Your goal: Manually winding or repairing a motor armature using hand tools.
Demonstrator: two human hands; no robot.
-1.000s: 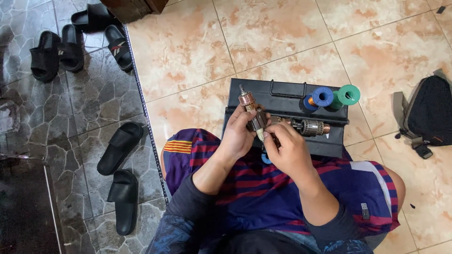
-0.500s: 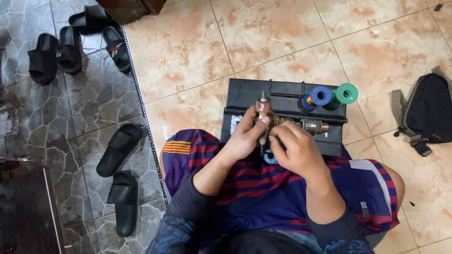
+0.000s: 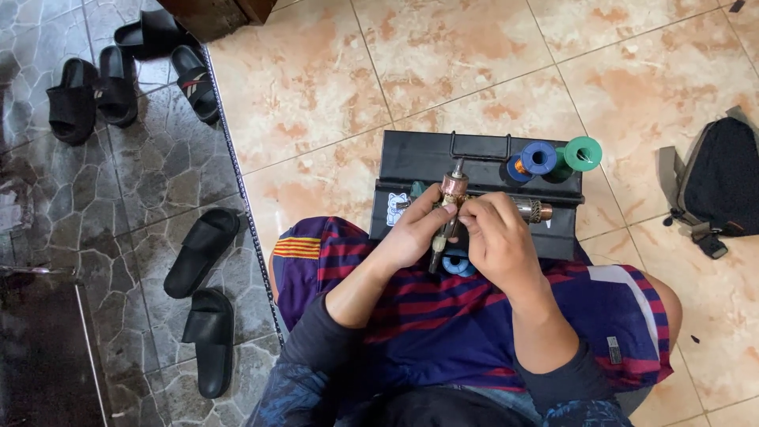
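Observation:
I sit on a tiled floor with my knees up, hands meeting over a black tool case [image 3: 411, 162]. My left hand [image 3: 415, 229] grips a motor armature [image 3: 451, 194] with a copper commutator, held nearly upright. My right hand [image 3: 494, 233] pinches the same armature from the right, fingertips at its winding. A second armature [image 3: 538, 209] lies on the case just right of my right hand. A blue wire spool [image 3: 536, 159] and a green one [image 3: 581, 154] stand at the case's far right. Another blue spool [image 3: 458, 265] peeks out under my hands.
A black bag [image 3: 719, 182] lies on the floor at right. Black sandals [image 3: 202, 249] rest on the dark stone floor at left, with several more sandals [image 3: 118, 79] at the top left. A metal floor track [image 3: 241, 198] divides the stone from the tiles.
The armature in my hands has turned from tilted left to nearly upright, and my right hand has moved up against it.

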